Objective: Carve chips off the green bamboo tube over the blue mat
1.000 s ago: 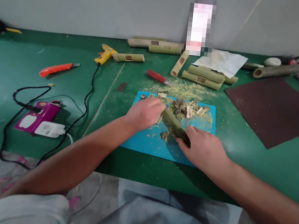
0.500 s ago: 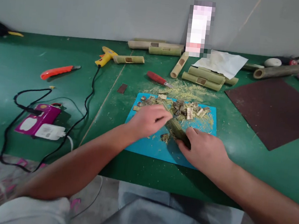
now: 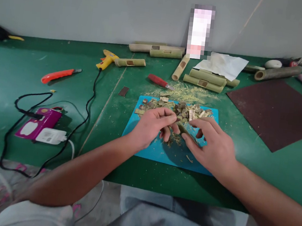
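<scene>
Over the blue mat [image 3: 152, 151], my left hand [image 3: 157, 124] pinches a small dark piece [image 3: 177, 119] between thumb and forefinger, its other fingers curled below. What that piece is, I cannot make out. My right hand [image 3: 214, 143] is loosely curled round a green bamboo tube [image 3: 183, 129], with the thumb along its near side and the forefinger raised off it. The tube lies slantwise between both hands, partly hidden by the fingers. Just beyond the hands is a heap of bamboo chips [image 3: 185, 111] and shavings.
A red-handled chisel [image 3: 158, 80] lies behind the mat. Several cut bamboo tubes [image 3: 207, 76] stand at the back, beside white paper [image 3: 221, 64]. At left are a yellow glue gun [image 3: 108, 60], an orange cutter [image 3: 59, 75] and a purple power strip [image 3: 38, 124]. A dark brown sheet [image 3: 275, 113] is at right.
My left hand has come off the tube's far end, shifted slightly right and turned into a pinch. My right hand has loosened and lifted its forefinger. The mat has turned slightly.
</scene>
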`<state>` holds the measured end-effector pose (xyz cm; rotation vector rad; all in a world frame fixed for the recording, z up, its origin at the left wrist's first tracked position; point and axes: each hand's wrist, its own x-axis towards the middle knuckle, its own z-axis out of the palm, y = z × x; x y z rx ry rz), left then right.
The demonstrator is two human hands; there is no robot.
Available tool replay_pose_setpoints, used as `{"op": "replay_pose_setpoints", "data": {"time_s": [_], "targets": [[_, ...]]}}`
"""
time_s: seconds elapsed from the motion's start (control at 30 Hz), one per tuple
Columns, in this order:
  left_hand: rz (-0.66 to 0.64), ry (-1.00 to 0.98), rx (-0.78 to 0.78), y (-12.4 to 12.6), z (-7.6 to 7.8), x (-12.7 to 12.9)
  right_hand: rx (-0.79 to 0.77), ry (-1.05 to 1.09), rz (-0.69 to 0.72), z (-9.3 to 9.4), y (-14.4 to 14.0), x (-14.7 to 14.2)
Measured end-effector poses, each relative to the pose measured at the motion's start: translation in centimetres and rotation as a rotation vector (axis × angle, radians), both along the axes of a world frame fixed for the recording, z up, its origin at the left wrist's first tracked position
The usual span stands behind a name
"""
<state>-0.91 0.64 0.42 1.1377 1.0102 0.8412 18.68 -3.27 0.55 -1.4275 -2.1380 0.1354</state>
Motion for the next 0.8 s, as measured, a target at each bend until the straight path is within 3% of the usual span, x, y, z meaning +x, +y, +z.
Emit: {"op": "replay_pose_setpoints", "data": {"time_s": [0.53, 0.8], "targets": [[-0.156, -0.016, 0.159, -1.2, -0.3, 0.4, 0.049, 0.252, 0.123, -0.6, 0.4, 0.1], [-0.074, 0.099, 0.206, -1.2, -0.1, 0.6, 0.014, 0.363, 0.18, -0.7, 0.6, 0.1]]}}
